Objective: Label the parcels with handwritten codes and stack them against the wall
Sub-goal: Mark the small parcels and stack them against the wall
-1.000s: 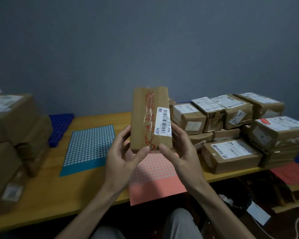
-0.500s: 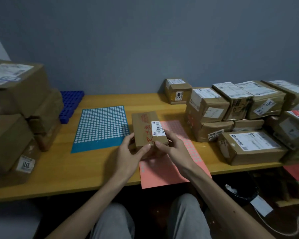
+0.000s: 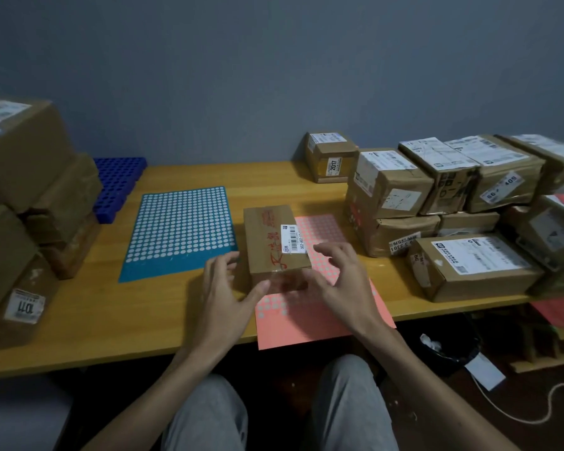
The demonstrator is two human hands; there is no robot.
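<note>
- Parcel [image 3: 275, 242]: brown cardboard box, oblong, sharp-edged, lying flat on the wooden table [image 3: 111, 314] in front of the person. Near right part resting on the pink sheet [image 3: 310, 320].
- Top face sealed with glossy clear tape over red handwritten strokes. White barcode label [image 3: 293, 239] stuck at the right edge.
- Left hand [image 3: 223, 291]: spread wide just beside the parcel's near left corner, fingers straight, gripping nothing. Thumb tip at the near face; contact cannot be confirmed.
- Right hand [image 3: 342, 281]: loosely arched by the near right corner, fingers apart and relaxed, holding nothing.
- Pink sheet: flat matte paper carrying rows of small round stickers, near edge overhanging the table front.
- Blue sheet [image 3: 179, 229]: same kind, rectangular, dense grid of white dots, lying flat just left of the parcel.
- Perforated tray [image 3: 116, 187]: dark blue plastic, regular round holes, far left by the wall [image 3: 274, 76].
- Left stack [image 3: 30, 190]: large brown cartons piled up, tape-wrapped, white labels on top and side.
- Small carton [image 3: 331, 156]: squat, touching the grey-blue wall.
- Right pile [image 3: 437, 206]: crumpled taped cartons in two tiers, printed white labels, some tilted.
</note>
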